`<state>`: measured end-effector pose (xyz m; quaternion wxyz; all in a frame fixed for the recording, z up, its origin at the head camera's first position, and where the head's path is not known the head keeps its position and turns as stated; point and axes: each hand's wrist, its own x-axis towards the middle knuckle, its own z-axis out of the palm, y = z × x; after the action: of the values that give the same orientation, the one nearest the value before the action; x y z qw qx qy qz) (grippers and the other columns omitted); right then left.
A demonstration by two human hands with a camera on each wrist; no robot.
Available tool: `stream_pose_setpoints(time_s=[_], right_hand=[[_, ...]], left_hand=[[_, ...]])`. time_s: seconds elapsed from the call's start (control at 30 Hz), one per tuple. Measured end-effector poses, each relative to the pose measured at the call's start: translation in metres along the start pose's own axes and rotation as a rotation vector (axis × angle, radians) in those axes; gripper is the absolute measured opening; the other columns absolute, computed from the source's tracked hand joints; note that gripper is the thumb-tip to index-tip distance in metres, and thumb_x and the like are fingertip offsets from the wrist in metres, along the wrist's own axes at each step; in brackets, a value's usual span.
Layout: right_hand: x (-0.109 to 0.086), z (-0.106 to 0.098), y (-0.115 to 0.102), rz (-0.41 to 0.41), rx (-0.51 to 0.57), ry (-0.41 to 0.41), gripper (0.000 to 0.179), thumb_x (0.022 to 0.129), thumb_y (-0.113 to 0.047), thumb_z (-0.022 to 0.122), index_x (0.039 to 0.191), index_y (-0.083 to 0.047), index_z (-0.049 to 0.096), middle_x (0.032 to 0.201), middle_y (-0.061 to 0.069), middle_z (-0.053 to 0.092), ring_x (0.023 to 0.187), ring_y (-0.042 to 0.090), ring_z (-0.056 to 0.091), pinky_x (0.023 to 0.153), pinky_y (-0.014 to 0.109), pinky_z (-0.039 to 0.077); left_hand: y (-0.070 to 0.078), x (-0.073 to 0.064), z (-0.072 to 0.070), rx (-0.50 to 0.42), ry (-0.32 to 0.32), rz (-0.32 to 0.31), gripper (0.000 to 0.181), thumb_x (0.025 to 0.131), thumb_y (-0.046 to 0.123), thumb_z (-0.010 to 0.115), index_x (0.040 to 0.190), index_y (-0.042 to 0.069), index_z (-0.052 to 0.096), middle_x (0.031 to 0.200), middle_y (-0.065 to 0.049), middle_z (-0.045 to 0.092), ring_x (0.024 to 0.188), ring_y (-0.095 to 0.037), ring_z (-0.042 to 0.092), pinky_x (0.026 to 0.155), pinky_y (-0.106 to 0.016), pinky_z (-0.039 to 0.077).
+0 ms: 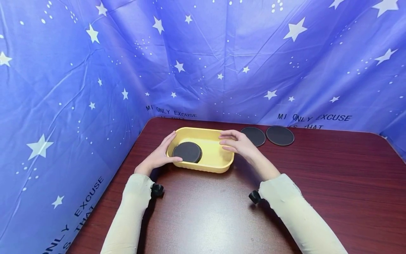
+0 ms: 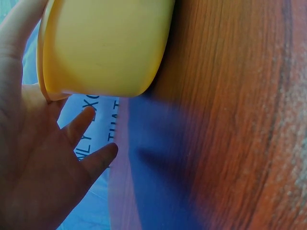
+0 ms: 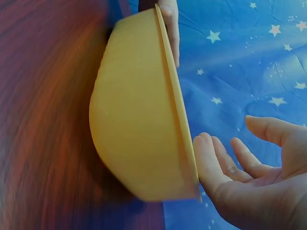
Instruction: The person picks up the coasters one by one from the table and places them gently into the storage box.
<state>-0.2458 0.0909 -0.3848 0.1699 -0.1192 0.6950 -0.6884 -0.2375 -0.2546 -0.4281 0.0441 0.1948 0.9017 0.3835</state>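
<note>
A yellow oblong plastic container [image 1: 211, 155] with rounded corners sits in front of me on the table. One flat round black disc [image 1: 187, 152] lies inside it at the left end. My left hand [image 1: 156, 156] spans that end, thumb over the near rim and index finger at the far left corner; its other fingers spread out beside the wall in the left wrist view. At the opposite end, my right hand [image 1: 238, 144] has loosely bent fingers over the rim. The right wrist view shows its fingertips [image 3: 201, 143] at the rim and the thumb held away.
Two more black discs, a nearer one [image 1: 253, 136] partly behind my right hand and another [image 1: 280, 135] beside it, lie near the back edge of the dark red wooden table [image 1: 333, 176]. A blue star-patterned cloth [image 1: 203, 53] hangs behind and along the left side.
</note>
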Motion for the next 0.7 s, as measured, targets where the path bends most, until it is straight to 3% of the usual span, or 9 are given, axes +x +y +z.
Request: stream_pose_setpoints(time_s=[0.2, 0.27, 0.5, 0.7], right_hand=[[-0.009, -0.025, 0.0, -0.02, 0.029, 0.014, 0.05, 0.1, -0.002, 0.055, 0.145, 0.009, 0.038, 0.145, 0.03, 0.046, 0.106, 0.005, 0.067, 0.097, 0.03, 0.055], [-0.011, -0.033, 0.001, -0.034, 0.048, 0.025, 0.048, 0.1, -0.001, 0.053, 0.145, 0.01, 0.038, 0.14, 0.027, 0.05, 0.104, 0.005, 0.067, 0.098, 0.032, 0.054], [-0.019, -0.059, 0.006, -0.081, 0.119, 0.098, 0.034, 0.097, -0.002, 0.06, 0.131, -0.003, 0.051, 0.108, -0.008, 0.068, 0.098, 0.004, 0.069, 0.092, 0.026, 0.057], [-0.027, -0.079, 0.01, -0.122, 0.197, 0.17, 0.039, 0.095, -0.003, 0.064, 0.132, 0.0, 0.05, 0.104, -0.011, 0.071, 0.095, 0.002, 0.07, 0.088, 0.022, 0.057]], left_hand=[[0.002, -0.001, -0.001, 0.0, -0.001, -0.003, 0.108, 0.08, 0.035, 0.082, 0.161, 0.009, 0.015, 0.169, -0.012, 0.007, 0.156, -0.033, 0.009, 0.122, -0.06, 0.017], [0.002, -0.001, -0.001, 0.002, -0.001, -0.003, 0.108, 0.08, 0.035, 0.082, 0.161, 0.009, 0.015, 0.169, -0.011, 0.007, 0.156, -0.033, 0.009, 0.122, -0.06, 0.017], [-0.001, 0.0, 0.0, 0.002, 0.0, -0.004, 0.106, 0.081, 0.032, 0.082, 0.161, 0.012, 0.014, 0.17, -0.007, 0.005, 0.156, -0.03, 0.008, 0.123, -0.058, 0.017], [-0.001, 0.0, 0.0, -0.001, -0.005, -0.001, 0.106, 0.082, 0.03, 0.082, 0.161, 0.012, 0.014, 0.17, -0.008, 0.006, 0.156, -0.03, 0.008, 0.123, -0.059, 0.017]])
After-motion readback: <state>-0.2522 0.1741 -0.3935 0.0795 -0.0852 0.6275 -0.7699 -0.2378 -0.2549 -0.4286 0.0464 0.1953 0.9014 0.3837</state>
